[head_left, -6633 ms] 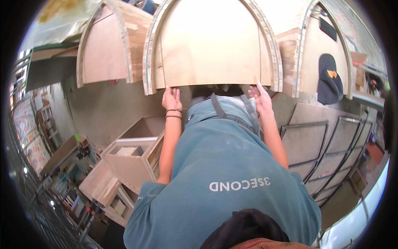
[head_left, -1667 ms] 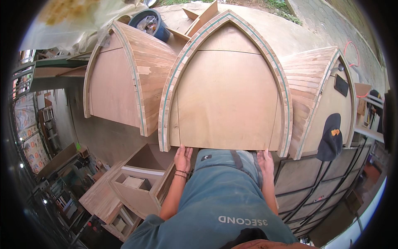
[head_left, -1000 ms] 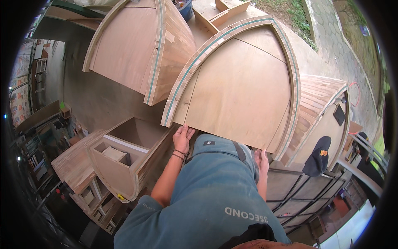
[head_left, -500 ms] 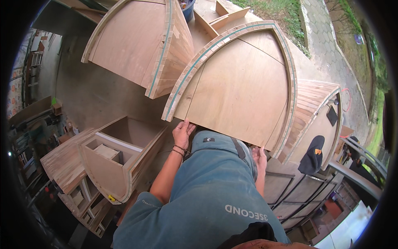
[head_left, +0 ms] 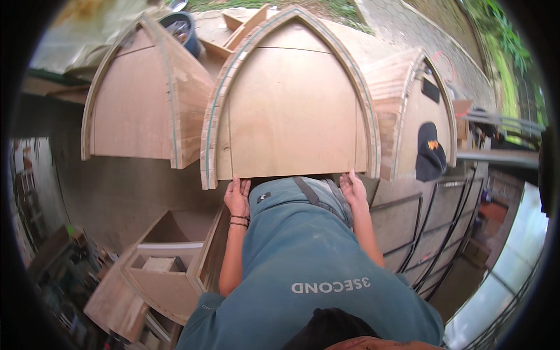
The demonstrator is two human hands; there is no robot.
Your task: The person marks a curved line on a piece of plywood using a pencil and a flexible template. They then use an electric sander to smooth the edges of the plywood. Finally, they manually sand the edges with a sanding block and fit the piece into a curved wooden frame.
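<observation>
A pale plywood panel (head_left: pixel 294 111) lies inside a pointed-arch wooden frame (head_left: pixel 210 129) in front of me, its straight edge toward my body. The frame's rim is built of small blocks with a thin green line along it. At the left corner of the panel's near edge, my left hand (head_left: pixel 237 198) grips with fingertips and thumb. Near the right corner my right hand (head_left: pixel 353 189) holds the same edge, its fingers pointing away from me. The undersides of both grips are hidden.
Similar arched wooden pieces stand at left (head_left: pixel 134 105) and right, the right one (head_left: pixel 402 111) bearing a dark cap (head_left: pixel 430 153). A blue bucket (head_left: pixel 189 36) sits behind. An open wooden cabinet (head_left: pixel 175 256) is at lower left, a black metal frame (head_left: pixel 417 210) at lower right.
My view has turned, so the arch now stands upright before me and has shifted left in the picture. Both hands remain at the panel's near edge.
</observation>
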